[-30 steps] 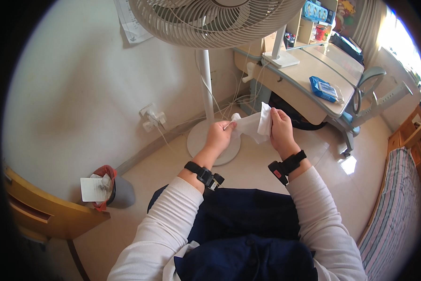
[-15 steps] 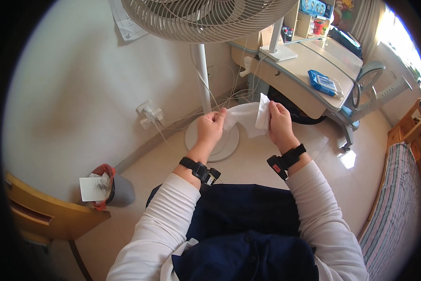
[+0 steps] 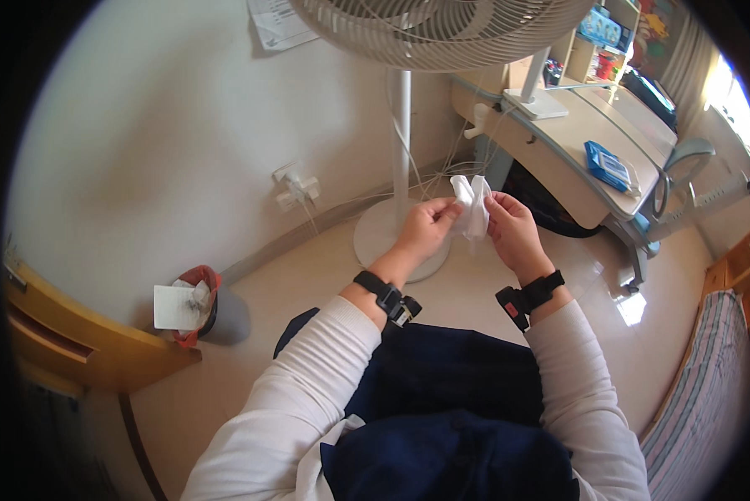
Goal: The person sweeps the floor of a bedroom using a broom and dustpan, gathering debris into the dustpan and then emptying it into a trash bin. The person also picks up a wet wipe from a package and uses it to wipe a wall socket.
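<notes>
Between my two hands hangs a thin white wipe [image 3: 477,219], gathered into folds with two upright peaks. My left hand [image 3: 429,224] pinches its left side between thumb and fingers. My right hand [image 3: 512,230] grips the right side in the same way. Both hands are close together in front of my body, above the tiled floor and before the foot of the white standing fan [image 3: 441,33]. On the desk beyond my right hand lies a blue pack of wipes [image 3: 610,167].
A grey bin [image 3: 229,320] with a red liner, holding paper, stands at the left by a wooden door [image 3: 99,342]. Plugs [image 3: 296,192] and cables run along the wall. The desk [image 3: 558,171] with a chair is at the right, and a bed with striped cover [image 3: 700,392] lies nearer.
My hands have come together, and the wipe that was stretched between them is now bunched in folds. The view has shifted left, so the room appears further right.
</notes>
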Demonstrator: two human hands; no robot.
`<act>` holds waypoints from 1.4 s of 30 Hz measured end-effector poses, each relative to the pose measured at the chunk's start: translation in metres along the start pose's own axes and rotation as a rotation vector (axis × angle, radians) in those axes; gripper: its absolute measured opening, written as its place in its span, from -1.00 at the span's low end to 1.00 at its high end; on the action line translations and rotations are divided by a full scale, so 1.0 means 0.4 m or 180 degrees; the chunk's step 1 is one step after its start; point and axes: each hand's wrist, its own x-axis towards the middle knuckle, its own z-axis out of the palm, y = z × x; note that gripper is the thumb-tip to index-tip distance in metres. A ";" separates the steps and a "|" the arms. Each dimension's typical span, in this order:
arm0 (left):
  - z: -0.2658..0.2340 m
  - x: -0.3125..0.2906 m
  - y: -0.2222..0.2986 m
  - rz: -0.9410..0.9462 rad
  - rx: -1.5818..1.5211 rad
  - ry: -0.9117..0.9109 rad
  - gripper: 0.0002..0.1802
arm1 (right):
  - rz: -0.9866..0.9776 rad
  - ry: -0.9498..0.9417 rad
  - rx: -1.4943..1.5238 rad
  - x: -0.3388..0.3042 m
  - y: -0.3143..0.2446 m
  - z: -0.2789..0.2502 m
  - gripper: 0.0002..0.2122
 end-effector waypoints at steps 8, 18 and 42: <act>-0.012 -0.007 0.005 -0.0211 0.0674 -0.0206 -0.71 | 0.0072 -0.0225 0.0236 -0.001 0.022 0.038 -0.73; -0.092 0.039 -0.082 0.0200 -0.0058 -0.1057 -0.75 | -0.0030 0.0429 -0.0523 0.061 0.099 0.061 -0.77; -0.802 0.043 -0.677 -0.1731 0.1293 0.2441 -0.59 | 0.0917 -0.0548 -0.1605 0.304 0.560 0.251 -0.80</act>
